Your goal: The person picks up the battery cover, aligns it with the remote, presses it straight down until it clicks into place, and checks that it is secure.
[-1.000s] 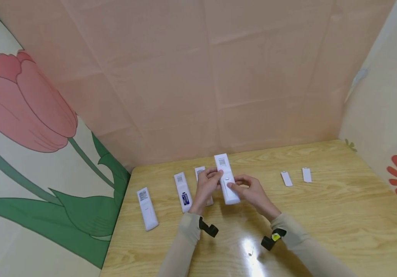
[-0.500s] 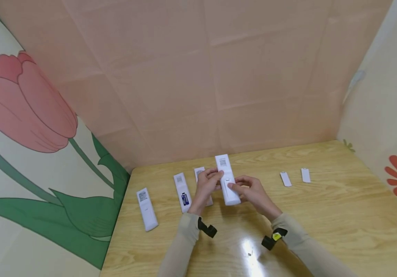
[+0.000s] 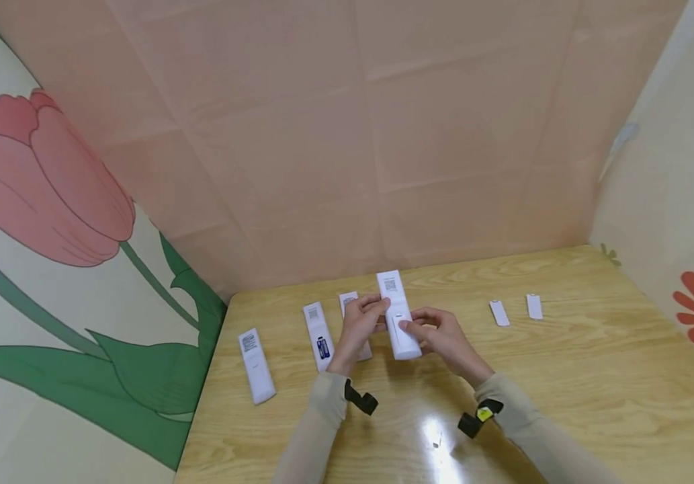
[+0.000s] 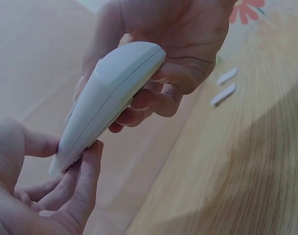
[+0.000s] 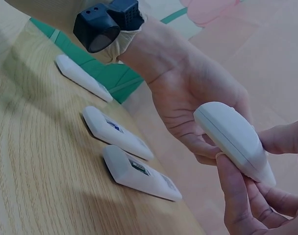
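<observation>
In the head view a white remote control is held above the table, back side up, with a printed label near its far end. My left hand grips its left edge, thumb on the back and fingers underneath. On the other side my right hand grips the near, thicker end, its thumb resting on the battery cover. The left wrist view shows the same remote from the side, between both hands. Whether the cover is fully seated, I cannot tell.
Three more white remotes lie face down leftward: one looks covered, one shows a blue battery in its uncovered compartment, and a third remote, also uncovered, is partly behind my left hand. Two loose covers, one left of another, lie rightward.
</observation>
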Demonstrator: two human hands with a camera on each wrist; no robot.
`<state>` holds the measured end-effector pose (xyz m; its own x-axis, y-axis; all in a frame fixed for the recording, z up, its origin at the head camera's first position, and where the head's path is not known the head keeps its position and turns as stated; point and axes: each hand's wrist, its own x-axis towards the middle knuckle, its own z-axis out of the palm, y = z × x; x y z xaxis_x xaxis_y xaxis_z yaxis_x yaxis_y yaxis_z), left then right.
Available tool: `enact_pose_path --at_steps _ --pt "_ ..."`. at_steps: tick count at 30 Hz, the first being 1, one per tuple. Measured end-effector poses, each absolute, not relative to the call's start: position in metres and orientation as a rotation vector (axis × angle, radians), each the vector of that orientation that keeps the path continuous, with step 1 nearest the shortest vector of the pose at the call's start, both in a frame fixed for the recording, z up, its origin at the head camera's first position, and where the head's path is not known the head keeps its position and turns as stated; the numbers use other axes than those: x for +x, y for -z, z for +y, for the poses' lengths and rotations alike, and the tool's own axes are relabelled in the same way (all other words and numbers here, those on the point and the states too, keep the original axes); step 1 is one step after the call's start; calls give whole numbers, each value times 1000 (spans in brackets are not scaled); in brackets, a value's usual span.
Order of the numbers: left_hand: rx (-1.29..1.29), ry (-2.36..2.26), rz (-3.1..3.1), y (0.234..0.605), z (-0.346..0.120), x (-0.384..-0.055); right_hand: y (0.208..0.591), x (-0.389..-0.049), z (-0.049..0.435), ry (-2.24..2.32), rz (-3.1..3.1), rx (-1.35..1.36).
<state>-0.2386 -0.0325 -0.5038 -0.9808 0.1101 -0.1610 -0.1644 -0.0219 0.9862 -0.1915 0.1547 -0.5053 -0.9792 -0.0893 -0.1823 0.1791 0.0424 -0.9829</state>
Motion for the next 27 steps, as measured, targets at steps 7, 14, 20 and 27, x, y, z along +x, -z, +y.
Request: enact_pose_path --at_steps 7,14,20,27 --pt "-47 -2117 2047 503 -32 -238 505 -191 157 2049 2110 97" --pt "-47 -2116 2044 504 -35 -238 504 -190 156 2055 2102 80" --pt "-46 -2114 2051 504 -34 -238 504 -189 155 2052 2103 82" --pt "-58 -2114 2044 503 -34 -238 504 -191 156 2048 2110 83"
